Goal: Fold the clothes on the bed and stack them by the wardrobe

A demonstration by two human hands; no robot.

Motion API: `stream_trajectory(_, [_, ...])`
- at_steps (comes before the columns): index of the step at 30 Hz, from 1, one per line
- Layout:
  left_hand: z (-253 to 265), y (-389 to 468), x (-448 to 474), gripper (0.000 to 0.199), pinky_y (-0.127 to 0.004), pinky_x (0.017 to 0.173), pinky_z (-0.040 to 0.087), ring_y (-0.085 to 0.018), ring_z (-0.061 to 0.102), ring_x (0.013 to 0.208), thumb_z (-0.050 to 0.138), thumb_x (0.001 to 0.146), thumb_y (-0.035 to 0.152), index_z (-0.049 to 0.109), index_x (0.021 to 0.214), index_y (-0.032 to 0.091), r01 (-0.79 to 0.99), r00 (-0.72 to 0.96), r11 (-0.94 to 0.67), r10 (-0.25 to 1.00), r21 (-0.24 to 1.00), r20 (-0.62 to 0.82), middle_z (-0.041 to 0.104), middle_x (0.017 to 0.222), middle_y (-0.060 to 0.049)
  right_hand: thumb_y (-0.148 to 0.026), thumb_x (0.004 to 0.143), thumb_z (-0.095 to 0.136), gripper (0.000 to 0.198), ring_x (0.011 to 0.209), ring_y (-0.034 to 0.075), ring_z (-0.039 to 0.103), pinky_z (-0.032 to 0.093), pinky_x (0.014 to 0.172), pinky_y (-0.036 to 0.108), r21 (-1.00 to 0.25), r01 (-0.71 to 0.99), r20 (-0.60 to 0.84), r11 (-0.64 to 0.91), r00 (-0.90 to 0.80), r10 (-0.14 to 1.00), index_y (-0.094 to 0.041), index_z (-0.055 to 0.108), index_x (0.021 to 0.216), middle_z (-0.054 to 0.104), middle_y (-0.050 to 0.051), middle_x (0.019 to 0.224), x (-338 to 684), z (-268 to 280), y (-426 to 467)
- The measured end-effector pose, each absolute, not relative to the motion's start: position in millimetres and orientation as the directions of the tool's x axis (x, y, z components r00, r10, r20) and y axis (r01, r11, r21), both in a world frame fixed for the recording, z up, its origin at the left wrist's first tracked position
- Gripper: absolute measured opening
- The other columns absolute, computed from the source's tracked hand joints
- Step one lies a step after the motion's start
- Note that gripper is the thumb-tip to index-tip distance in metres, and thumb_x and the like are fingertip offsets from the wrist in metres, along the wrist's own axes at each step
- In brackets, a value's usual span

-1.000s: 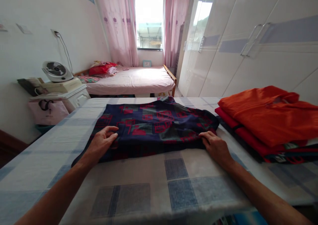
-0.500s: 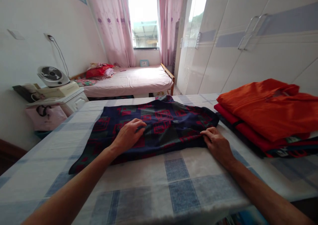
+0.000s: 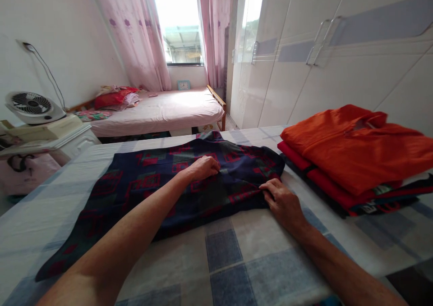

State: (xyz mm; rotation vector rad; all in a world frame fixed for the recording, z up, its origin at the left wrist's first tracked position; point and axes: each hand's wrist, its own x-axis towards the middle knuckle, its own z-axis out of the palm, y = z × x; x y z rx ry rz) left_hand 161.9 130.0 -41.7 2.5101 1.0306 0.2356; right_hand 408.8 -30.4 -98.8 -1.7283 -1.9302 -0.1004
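One garment [image 3: 206, 198] is pinched by right grip [image 3: 281, 202]; left grip [image 3: 205, 166] curls atop, hold unclear.

Left hand [image 3: 205, 167] over middle of patterned garment [image 3: 233, 177]; its forearm crosses the garment and blocks near-left access. Right hand [image 3: 280, 200] at garment's near-right edge, forearm blocking that side. Passable gap between the hands. Checked cloth [image 3: 228, 252] lies bare between forearms, open from the front. Clothes stack [image 3: 358, 148], just beside garment's right end, obstructs there; little room between.
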Motion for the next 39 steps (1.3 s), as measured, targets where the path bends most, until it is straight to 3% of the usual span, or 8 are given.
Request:
stream_trajectory(3, [-39.3, 127.9, 160.3, 0.008, -0.028, 0.073, 0.047, -0.016, 0.061, 0.075, 0.063, 0.075, 0.019, 0.069, 0.076, 0.014, 0.671, 0.681, -0.610, 0.732, 0.422, -0.025, 0.067, 0.074, -0.001, -0.020, 0.088, 0.046, 0.016, 0.087, 0.018, 0.060, 0.045, 0.072, 0.028, -0.296, 0.940, 0.432, 0.168, -0.026, 0.902, -0.022, 0.062, 0.093, 0.060, 0.003, 0.093, 408.6, -98.2, -29.9])
stream_trajectory(8, [-47.8, 132.3, 162.7, 0.028, -0.036, 0.073, 0.053, -0.017, 0.062, 0.084, 0.055, 0.087, 0.036, 0.060, 0.102, 0.013, 0.763, 0.535, -0.464, 0.844, 0.450, -0.038, 0.063, 0.099, -0.005, -0.020, 0.087, 0.046, 0.016, 0.086, 0.018, 0.059, 0.044, 0.071, 0.028, -0.291, 0.942, 0.425, 0.164, -0.026, 0.905, -0.022, 0.061, 0.092, 0.061, 0.003, 0.094, 408.0, -98.6, -29.4])
stream_trajectory(13, [-67.2, 131.9, 170.8, 0.027, -0.037, 0.076, 0.052, -0.017, 0.061, 0.086, 0.052, 0.089, 0.035, 0.059, 0.104, 0.013, 0.814, 0.359, -0.357, 0.929, 0.459, 0.086, 0.062, 0.100, -0.006, -0.017, 0.084, 0.048, 0.015, 0.085, 0.018, 0.058, 0.044, 0.073, 0.030, -0.245, 0.957, 0.442, 0.158, -0.035, 0.897, -0.021, 0.061, 0.089, 0.061, 0.004, 0.092, 407.6, -98.0, -31.5])
stream_trajectory(17, [-54.3, 107.8, 154.6, 0.025, -0.038, 0.086, 0.048, -0.019, 0.061, 0.093, 0.042, 0.092, 0.030, 0.062, 0.097, 0.016, 0.785, 0.337, -0.417, 0.908, 0.458, 0.251, 0.061, 0.105, -0.009, -0.014, 0.079, 0.052, 0.015, 0.092, 0.023, 0.057, 0.042, 0.081, 0.036, -0.119, 0.979, 0.524, 0.166, -0.080, 0.848, -0.021, 0.063, 0.087, 0.063, 0.005, 0.094, 408.4, -86.5, -37.4])
stream_trajectory(21, [-37.2, 64.8, 100.7, 0.030, -0.034, 0.104, 0.037, -0.019, 0.049, 0.120, 0.042, 0.091, 0.033, 0.059, 0.114, 0.023, 0.715, 0.480, -0.588, 0.806, 0.379, 0.346, 0.053, 0.130, -0.005, -0.020, 0.085, 0.050, 0.029, 0.120, 0.026, 0.047, 0.035, 0.098, 0.042, -0.039, 0.950, 0.631, 0.310, -0.217, 0.744, -0.019, 0.058, 0.112, 0.057, 0.010, 0.124, 406.4, -78.0, -43.2])
stream_trajectory(27, [-67.6, 20.2, -3.7, 0.041, -0.046, 0.110, 0.029, -0.025, 0.030, 0.137, 0.036, 0.093, 0.039, 0.053, 0.128, 0.026, 0.780, 0.594, -0.622, 0.770, 0.069, 0.232, 0.042, 0.144, -0.006, -0.033, 0.092, 0.041, 0.024, 0.107, 0.021, 0.058, 0.044, 0.089, 0.037, -0.111, 0.906, 0.393, 0.408, -0.337, 0.856, -0.022, 0.061, 0.095, 0.063, 0.006, 0.116, 411.8, -90.7, -38.8])
stream_trajectory(34, [-63.1, 2.5, -47.7, 0.045, -0.041, 0.112, 0.027, -0.023, 0.029, 0.137, 0.035, 0.093, 0.044, 0.057, 0.125, 0.022, 0.855, 0.455, -0.508, 0.833, 0.108, 0.316, 0.046, 0.142, -0.005, -0.040, 0.090, 0.042, 0.029, 0.114, 0.025, 0.054, 0.041, 0.095, 0.042, -0.096, 0.917, 0.472, 0.388, -0.301, 0.829, -0.022, 0.061, 0.104, 0.059, 0.008, 0.123, 399.2, -83.5, -40.3])
stream_trajectory(39, [-64.1, -5.8, -56.5, 0.045, -0.043, 0.109, 0.031, -0.022, 0.038, 0.133, 0.034, 0.093, 0.043, 0.049, 0.132, 0.028, 0.875, 0.438, -0.457, 0.888, 0.161, 0.143, 0.040, 0.146, -0.002, -0.042, 0.089, 0.045, 0.028, 0.108, 0.023, 0.059, 0.047, 0.088, 0.039, -0.208, 0.897, 0.264, 0.391, -0.333, 0.905, -0.029, 0.062, 0.106, 0.064, 0.003, 0.116, 392.7, -80.8, -44.1])
